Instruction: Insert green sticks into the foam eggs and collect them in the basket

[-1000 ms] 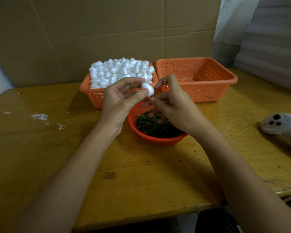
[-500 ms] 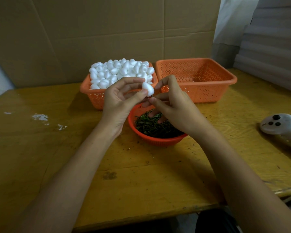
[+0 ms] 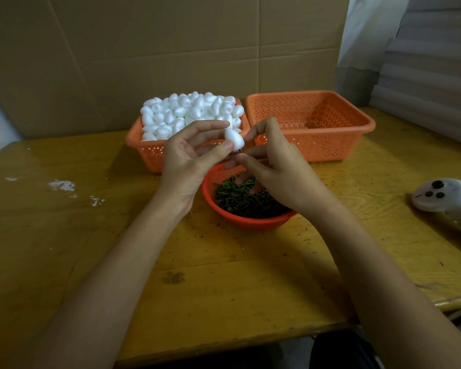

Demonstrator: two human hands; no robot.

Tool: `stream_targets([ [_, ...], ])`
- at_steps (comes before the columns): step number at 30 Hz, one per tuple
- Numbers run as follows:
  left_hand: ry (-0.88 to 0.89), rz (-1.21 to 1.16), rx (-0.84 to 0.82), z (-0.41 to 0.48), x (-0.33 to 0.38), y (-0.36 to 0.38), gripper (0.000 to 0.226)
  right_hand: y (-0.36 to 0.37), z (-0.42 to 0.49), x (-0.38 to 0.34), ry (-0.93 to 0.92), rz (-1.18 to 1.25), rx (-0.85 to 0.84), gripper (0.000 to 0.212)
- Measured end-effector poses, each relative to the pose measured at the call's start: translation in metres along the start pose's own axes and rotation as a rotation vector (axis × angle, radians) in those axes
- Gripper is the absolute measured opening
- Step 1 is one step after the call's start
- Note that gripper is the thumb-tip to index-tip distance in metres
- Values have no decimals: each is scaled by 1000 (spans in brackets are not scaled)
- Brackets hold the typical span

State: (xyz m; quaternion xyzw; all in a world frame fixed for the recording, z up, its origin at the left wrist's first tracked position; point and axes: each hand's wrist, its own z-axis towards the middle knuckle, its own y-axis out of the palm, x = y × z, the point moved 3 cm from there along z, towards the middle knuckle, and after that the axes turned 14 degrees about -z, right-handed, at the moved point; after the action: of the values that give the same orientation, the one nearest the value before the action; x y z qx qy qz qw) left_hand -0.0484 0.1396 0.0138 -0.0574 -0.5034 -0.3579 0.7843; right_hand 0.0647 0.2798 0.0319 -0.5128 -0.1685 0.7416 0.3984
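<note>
Pinching a white foam egg (image 3: pixel 234 139) between thumb and forefinger, the left hand (image 3: pixel 189 161) holds it above the far rim of the round orange bowl (image 3: pixel 250 222), its other fingers spread loosely behind. The right hand (image 3: pixel 274 166) meets it from the other side, thumb and forefinger closed narrowly on a short green stick (image 3: pixel 239 151) whose dark end shows just at the egg's underside; how deep it sits in the foam cannot be told. Below both hands the bowl is heaped with loose green sticks (image 3: pixel 240 198). Behind it, side by side on the yellow wooden table (image 3: pixel 197 275), stand two square orange baskets: the left basket (image 3: pixel 149 153) piled high with foam eggs (image 3: pixel 186 113), the right basket (image 3: pixel 330 134) showing a bare perforated floor. A white handheld controller (image 3: pixel 445 198) lies near the table's right edge, and cardboard sheets (image 3: pixel 171 49) stand behind everything.
</note>
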Motion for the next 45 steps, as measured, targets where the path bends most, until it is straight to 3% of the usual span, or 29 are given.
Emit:
stream_targets([
  [40, 7, -64, 28, 0, 0, -2, 23, -1, 0, 0, -3, -33, 52, 23],
  [43, 156, 99, 137, 7, 8, -16, 20, -4, 2, 2, 25, -11, 104, 17],
  [45, 284, 373, 220, 9, 13, -31, 18, -8, 2, 3, 31, -15, 156, 14],
])
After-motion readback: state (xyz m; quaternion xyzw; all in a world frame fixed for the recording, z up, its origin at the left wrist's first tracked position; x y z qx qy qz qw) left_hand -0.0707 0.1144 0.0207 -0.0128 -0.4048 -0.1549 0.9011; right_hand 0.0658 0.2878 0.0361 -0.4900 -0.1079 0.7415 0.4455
